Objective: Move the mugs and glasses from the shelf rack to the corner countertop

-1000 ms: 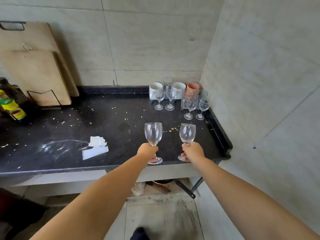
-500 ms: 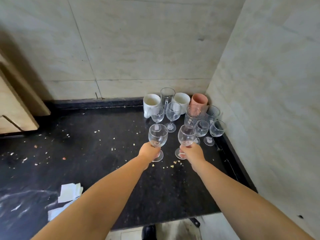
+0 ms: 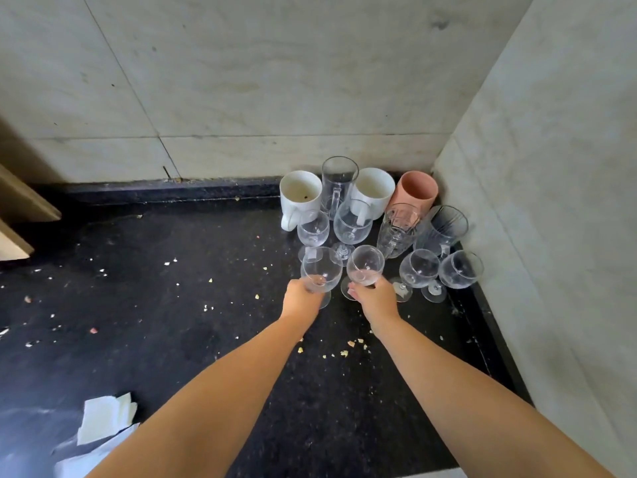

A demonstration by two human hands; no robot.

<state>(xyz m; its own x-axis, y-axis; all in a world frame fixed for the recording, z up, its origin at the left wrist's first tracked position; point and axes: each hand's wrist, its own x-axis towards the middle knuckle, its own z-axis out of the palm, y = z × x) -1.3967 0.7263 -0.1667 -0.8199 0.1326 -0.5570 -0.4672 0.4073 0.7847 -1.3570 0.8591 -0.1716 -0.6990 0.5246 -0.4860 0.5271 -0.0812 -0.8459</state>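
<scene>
My left hand (image 3: 303, 300) grips the stem of a clear wine glass (image 3: 321, 269), and my right hand (image 3: 375, 298) grips a second wine glass (image 3: 365, 265). Both glasses stand upright just in front of the cluster in the corner of the black countertop (image 3: 172, 305). That cluster holds two white mugs (image 3: 300, 196) (image 3: 374, 188), a pink mug (image 3: 415, 193), a tall glass mug (image 3: 339, 181), cut-glass tumblers (image 3: 398, 229) (image 3: 443, 227) and several small wine glasses (image 3: 418, 270). Whether the held glasses' feet rest on the counter I cannot tell.
Tiled walls (image 3: 551, 201) close the corner at the back and right. Crumbs are scattered over the counter. Crumpled white paper (image 3: 103, 419) lies at the front left. The corner of a wooden board (image 3: 20, 208) leans at the far left.
Both hands have carried their wine glasses forward and right, from near the counter's front edge to right beside the corner cluster. The camera has moved closer.
</scene>
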